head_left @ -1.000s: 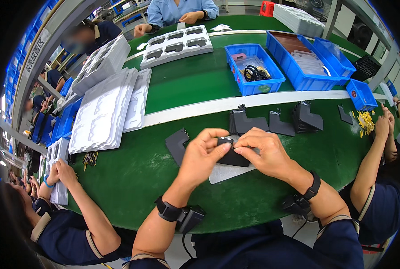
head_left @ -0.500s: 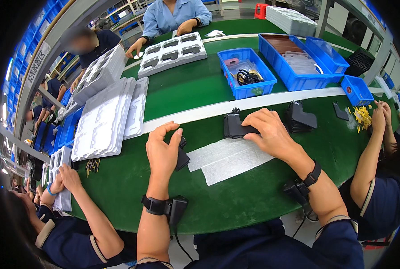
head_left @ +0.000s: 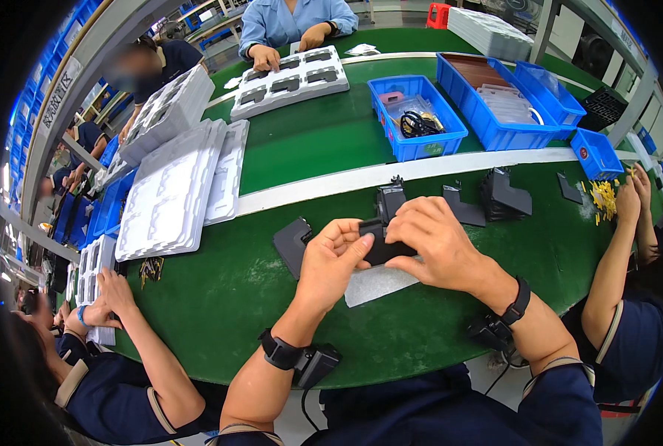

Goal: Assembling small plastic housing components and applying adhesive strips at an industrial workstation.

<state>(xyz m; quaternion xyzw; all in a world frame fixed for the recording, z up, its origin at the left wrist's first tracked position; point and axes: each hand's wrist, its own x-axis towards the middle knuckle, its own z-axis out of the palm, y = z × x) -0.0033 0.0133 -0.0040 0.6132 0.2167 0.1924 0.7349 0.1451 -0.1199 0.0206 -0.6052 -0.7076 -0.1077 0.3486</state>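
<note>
Black pieces (head_left: 508,199), bins (head_left: 431,146) on green table (head_left: 205,312)

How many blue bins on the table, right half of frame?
4: cable bin, big bin, another bin right of it, small bin by yellow pieces. The blue thing at far right is too small to tell; others may be hidden.

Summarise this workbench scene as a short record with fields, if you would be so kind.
Left hand: pinches a black part between thumb and fingers
Right hand: fingers at the part's right side, exact grip hidden
Below the part: white sheet on the green table
Right of the hands: stack of black L-shaped pieces
Farther back: blue bin with black cable; co-worker's hand at a white tray
</note>
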